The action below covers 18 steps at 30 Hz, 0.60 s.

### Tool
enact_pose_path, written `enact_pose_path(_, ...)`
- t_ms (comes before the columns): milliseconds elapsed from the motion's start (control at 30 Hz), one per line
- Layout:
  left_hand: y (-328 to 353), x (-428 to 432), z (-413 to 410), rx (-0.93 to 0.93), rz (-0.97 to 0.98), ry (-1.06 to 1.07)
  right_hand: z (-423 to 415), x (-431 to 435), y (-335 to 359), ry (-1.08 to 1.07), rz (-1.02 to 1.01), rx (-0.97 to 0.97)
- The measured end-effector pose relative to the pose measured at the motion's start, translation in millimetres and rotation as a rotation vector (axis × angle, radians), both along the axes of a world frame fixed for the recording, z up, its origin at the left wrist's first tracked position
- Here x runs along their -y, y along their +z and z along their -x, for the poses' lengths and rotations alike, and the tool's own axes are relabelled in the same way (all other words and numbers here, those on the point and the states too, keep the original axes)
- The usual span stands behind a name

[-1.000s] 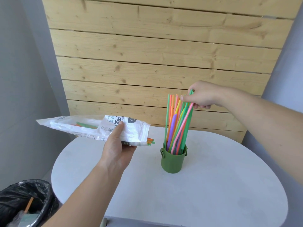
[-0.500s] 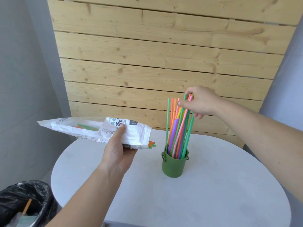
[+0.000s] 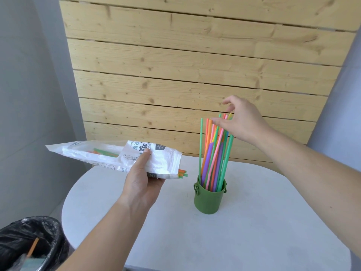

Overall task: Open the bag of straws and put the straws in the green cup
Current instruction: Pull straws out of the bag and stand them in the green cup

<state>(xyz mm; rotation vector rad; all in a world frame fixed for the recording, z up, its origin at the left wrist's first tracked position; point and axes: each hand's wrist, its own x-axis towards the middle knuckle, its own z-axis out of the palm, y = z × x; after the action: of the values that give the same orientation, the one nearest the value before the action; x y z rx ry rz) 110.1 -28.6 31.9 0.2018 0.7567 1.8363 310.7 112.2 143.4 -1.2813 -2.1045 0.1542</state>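
Nearest to me, off the table's left edge, a bin lined with black plastic is sitting low beside the white table. My left hand is reaching in over the table's left side and gripping the bag from below, with the thumb pressing on its printed top face and the palm under it. The bag is hanging in the air, lying roughly level, with its open mouth pointing right toward the cup. A few orange and green straw ends are poking out of that mouth. Just beyond, the green cup is standing upright on the table, about midway across and toward the far edge, apart from the bag. A bundle of coloured straws is standing in it, fanning upward. My right hand is hovering at their tops, fingers spread and loose, the thumb tip seeming to brush them and clamping nothing. A wooden plank wall is filling the background.
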Motion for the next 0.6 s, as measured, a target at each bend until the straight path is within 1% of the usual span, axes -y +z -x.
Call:
enact_pose_path(100,1.9,0.4,0.1,-0.003,-0.015,-0.006,-6.2,5.6,2.6,-0.064,-0.105,-0.082)
enact_pose_path(200,3.7,1.5,0.6,0.01,-0.028,-0.005,-15.3,25.2,7.1,-0.139,-0.238,-0.276)
enact_pose_path(233,4.0,1.8,0.8,0.015,-0.031,-0.005,-18.1,33.7,5.3,-0.137,-0.224,-0.357)
enact_pose_path(267,4.7,2.3,0.5,0.018,-0.033,-0.003,-19.4,43.8,1.4,-0.117,-0.163,-0.44)
enact_pose_path(333,6.1,2.2,-0.4,0.015,-0.044,-0.006,-17.5,67.1,-16.4,-0.063,0.062,-0.533)
enact_pose_path(433,10.6,2.8,-4.4,-0.014,-0.078,-0.021,-2.8,99.6,-55.4,0.019,0.483,-0.512)
enact_pose_path(500,13.4,4.0,-9.3,-0.046,-0.099,-0.026,10.8,110.6,-80.1,0.023,0.715,-0.496)
enact_pose_path(533,14.9,4.5,-12.5,-0.071,-0.106,-0.035,16.6,114.3,-89.2,0.017,0.817,-0.536)
enact_pose_path(600,16.4,5.6,-16.2,-0.129,-0.117,-0.053,27.5,117.8,-101.8,0.024,0.967,-0.686)
